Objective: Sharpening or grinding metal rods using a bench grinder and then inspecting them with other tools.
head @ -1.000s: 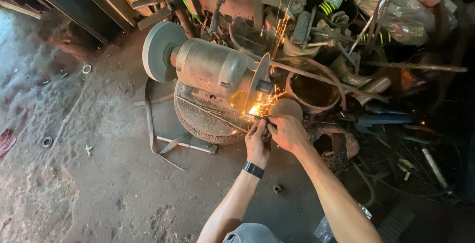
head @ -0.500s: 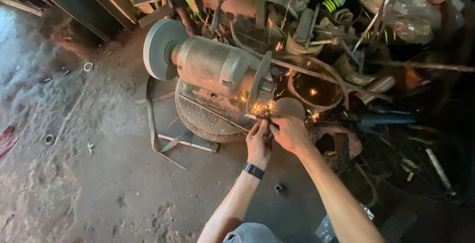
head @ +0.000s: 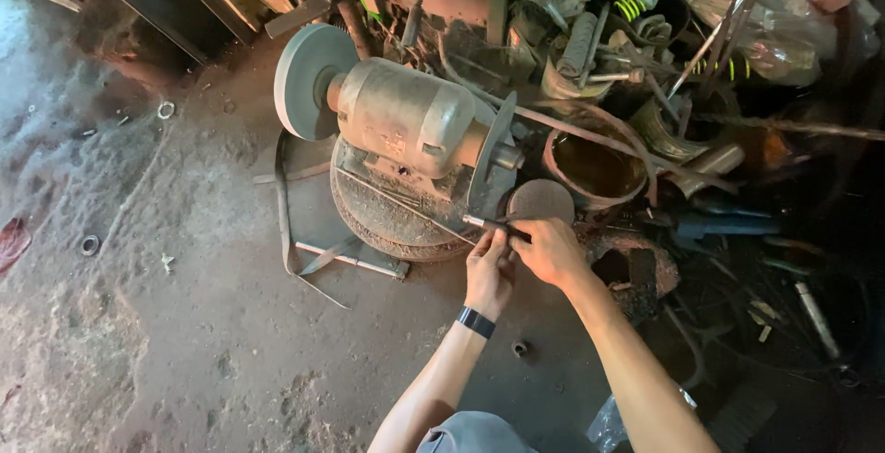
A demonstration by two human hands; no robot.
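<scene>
A grey bench grinder (head: 406, 126) sits on a round metal base on the dirt floor, with a thick wheel (head: 309, 80) on its left end and a thin disc (head: 493, 163) on its right end. Both my hands pinch a short dark metal rod (head: 493, 224), whose shiny tip lies just below the thin disc. My left hand (head: 489, 269), with a black band on its wrist, grips the rod from below. My right hand (head: 548, 250) holds the rod's near end. No sparks show.
A rusty tin of brown liquid (head: 590, 167) stands right of the grinder. Piled scrap, springs, bags and tools (head: 701, 94) fill the right side. A loose metal strap (head: 286, 223) and small rings (head: 89, 246) lie on the dirt floor to the left.
Sparks flew at the thin disc earlier; now they have stopped. The rod's tip has come slightly down and off the disc. Both hands keep their hold.
</scene>
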